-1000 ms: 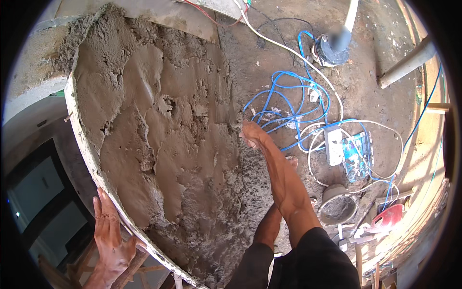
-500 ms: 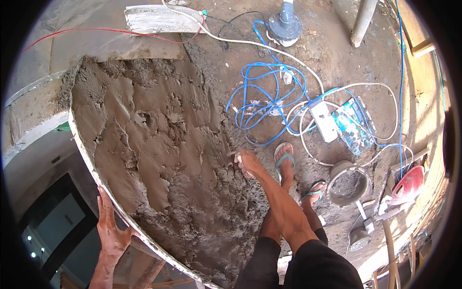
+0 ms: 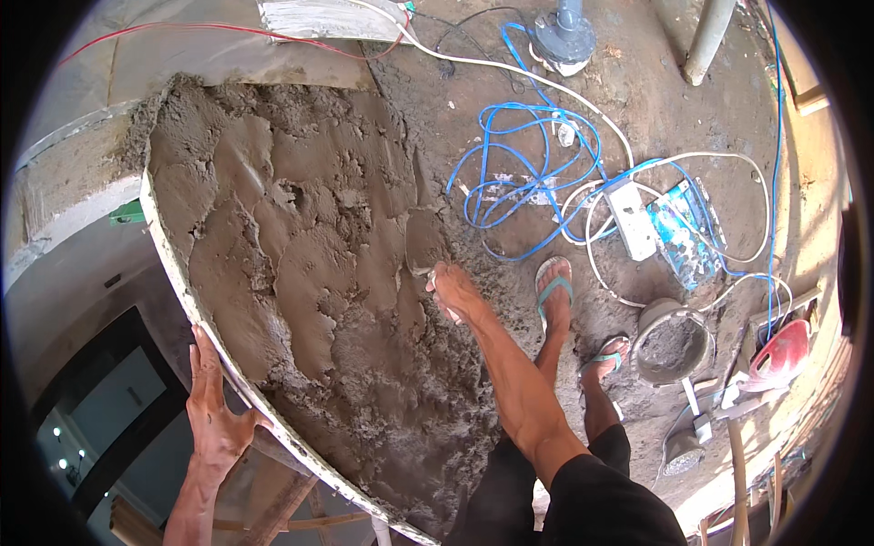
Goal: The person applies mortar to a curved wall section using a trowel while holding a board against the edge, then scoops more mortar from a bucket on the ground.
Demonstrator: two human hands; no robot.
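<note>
Wet grey mortar (image 3: 309,246) covers a curved slab, rough and lumpy, with overlapping smoothed patches. A thin whitish edging strip (image 3: 238,380) borders its left side. My left hand (image 3: 217,420) rests against the outside of this strip, fingers stretched out along it and thumb apart. Over the right part of the mortar, my right hand (image 3: 452,291) is closed around the handle of a trowel (image 3: 426,241). The trowel's mortar-coated blade seems to lie flat on the surface, hard to tell from the mortar around it.
My sandalled feet (image 3: 553,296) stand right of the mortar. Beyond them lie tangled blue cable (image 3: 523,182), a white power strip (image 3: 629,218), a mortar bucket (image 3: 672,344) and a red container (image 3: 781,357). Past the left strip is a drop to a lower room (image 3: 109,400).
My right hand has moved leftward and farther away over the mortar with the trowel. My left hand stays at the strip. The whole view has shifted slightly.
</note>
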